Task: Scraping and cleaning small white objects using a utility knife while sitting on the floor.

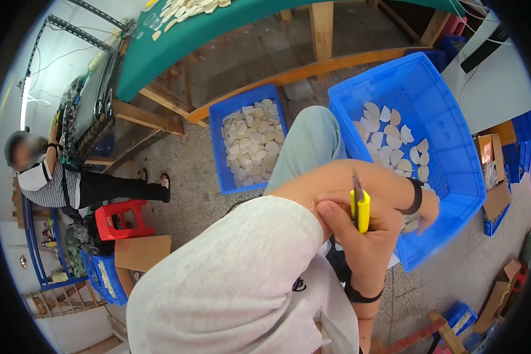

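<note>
— What are the fingers doing?
— The right hand [360, 239] is curled around a yellow-handled hand tool with a dark pointed tip [363, 213], held tip up. Its thumb and fingertips are at the edge of a white fabric sleeve [230, 271] on the left arm.

— And the left hand?
— The left forearm crosses past the tool to the right. The left hand [429, 213], just below a black wristband [418, 196], is at the near side of a large blue plastic bin [428, 85]. I cannot tell whether its fingers grip anything; they are partly hidden.

— What is in that bin?
— Flat, cream-coloured rounded pieces [392, 140], some like half discs, scattered over the bottom.

— Farther out?
— A knee in pale blue jeans [312, 138] stands between that bin and a smaller blue plastic bin [236, 105], heaped with similar cream pieces [253, 141]. Beyond is a green-covered worktop [189, 38] bearing more pale pieces [189, 8]. At far left, a person in a striped top [53, 189] stands near a red plastic stool [121, 206].
</note>
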The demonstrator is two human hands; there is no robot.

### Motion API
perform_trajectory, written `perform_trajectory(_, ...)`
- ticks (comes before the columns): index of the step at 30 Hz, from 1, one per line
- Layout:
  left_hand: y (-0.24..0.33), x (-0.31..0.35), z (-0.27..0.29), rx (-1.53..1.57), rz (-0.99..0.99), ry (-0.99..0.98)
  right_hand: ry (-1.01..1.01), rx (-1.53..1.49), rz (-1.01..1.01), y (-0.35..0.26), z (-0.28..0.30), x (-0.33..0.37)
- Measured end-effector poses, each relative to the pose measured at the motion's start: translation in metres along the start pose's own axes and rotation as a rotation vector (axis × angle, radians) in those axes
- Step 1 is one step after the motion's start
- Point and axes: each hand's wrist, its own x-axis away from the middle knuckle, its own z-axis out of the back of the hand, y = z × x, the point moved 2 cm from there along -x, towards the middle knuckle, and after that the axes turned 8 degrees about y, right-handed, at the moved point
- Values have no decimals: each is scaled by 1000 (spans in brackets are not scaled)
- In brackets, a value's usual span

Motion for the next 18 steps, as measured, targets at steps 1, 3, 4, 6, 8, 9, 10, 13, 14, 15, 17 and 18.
perform_trajectory(1, 1, 0, -4, 4, 12, -11, -1, 1, -2, 0, -1, 0)
perform_trajectory(3, -2, 4, -5, 11, 28, -23, 161, -65, 30, -2, -1, 0)
perform_trajectory(4, -8, 13, 1, 101, 3, -24, 154, -67, 30, -2, -1, -1)
perform_trajectory(6, -13, 17, 5, 193, -15, -23, 313, -89, -64, 4, 5, -3)
perform_trajectory(8, -13, 10, 6, -27, -7, -121, 352, -103, -50, 7, 7, -5)
perform_trajectory(9, -16, 13, 8, -26, -1, -118, 394, -118, -36, 9, 8, -7)
perform_trajectory(10, -21, 17, 12, -33, 43, -91, 377, -101, -14, 10, 10, -8)
perform_trajectory(13, -38, 51, 24, -14, 82, 16, 402, -28, -101, 25, 24, -5)
perform_trajectory(14, -47, 64, 27, 160, -10, 120, 499, -77, -133, 40, 35, -1)
perform_trajectory(15, -62, 80, 31, 327, -95, 233, 582, -132, -165, 58, 45, 4)
perform_trajectory(17, -70, 70, 15, 95, -133, 259, 684, -258, -241, 78, 61, 10)
perform_trajectory(18, -64, 91, 22, 119, -142, 389, 727, -261, -213, 81, 68, 12)
